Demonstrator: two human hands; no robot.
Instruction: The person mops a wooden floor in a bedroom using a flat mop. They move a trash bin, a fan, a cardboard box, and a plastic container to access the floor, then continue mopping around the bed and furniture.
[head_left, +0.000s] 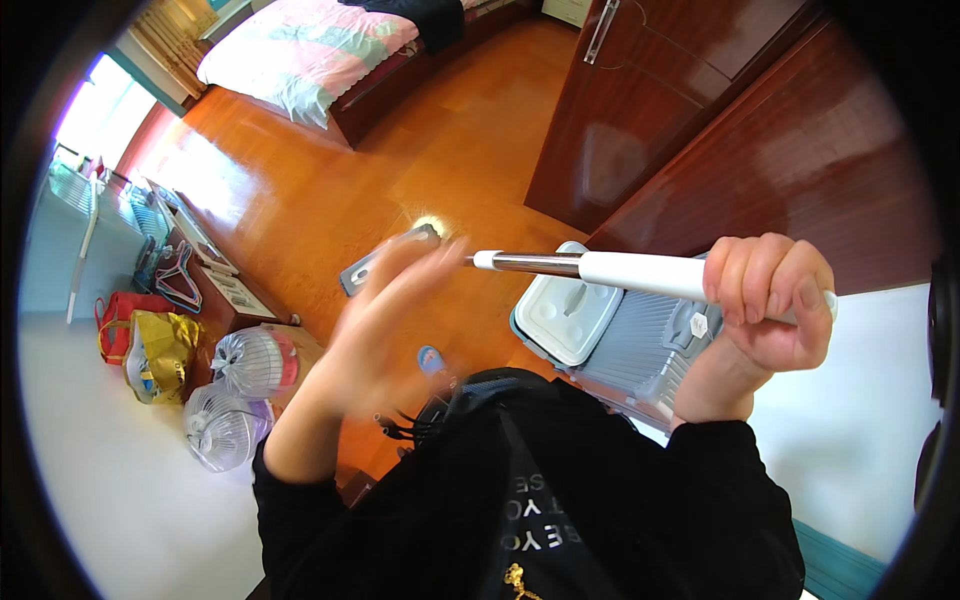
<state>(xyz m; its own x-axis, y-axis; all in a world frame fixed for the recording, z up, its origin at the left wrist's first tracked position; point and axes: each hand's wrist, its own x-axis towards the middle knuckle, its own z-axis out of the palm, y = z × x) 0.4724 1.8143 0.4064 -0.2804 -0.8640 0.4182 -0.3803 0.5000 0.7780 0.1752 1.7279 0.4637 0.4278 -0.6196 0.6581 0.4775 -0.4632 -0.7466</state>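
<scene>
My right hand (772, 300) is closed around the end of a white mop handle (645, 276). A shiny metal pole (538, 263) and a white collar (488, 259) continue leftward from it. Blurred by motion, my left hand (382, 315) is in front of the pole's lower stretch, fingers extended and nothing seen in its grasp. Partly behind those fingers, a grey flat mop head (360, 274) rests on the wooden floor (450, 150). The joint between pole and mop head is hidden by this hand.
Grey storage bins (630, 337) with a white lidded one (574, 319) stand by the dark wooden wardrobe (600, 127). At left are fans in plastic covers (251, 364), a gold bag (161, 352), a red bag (120, 315) and hangers (178, 277). A bed (300, 60) is ahead.
</scene>
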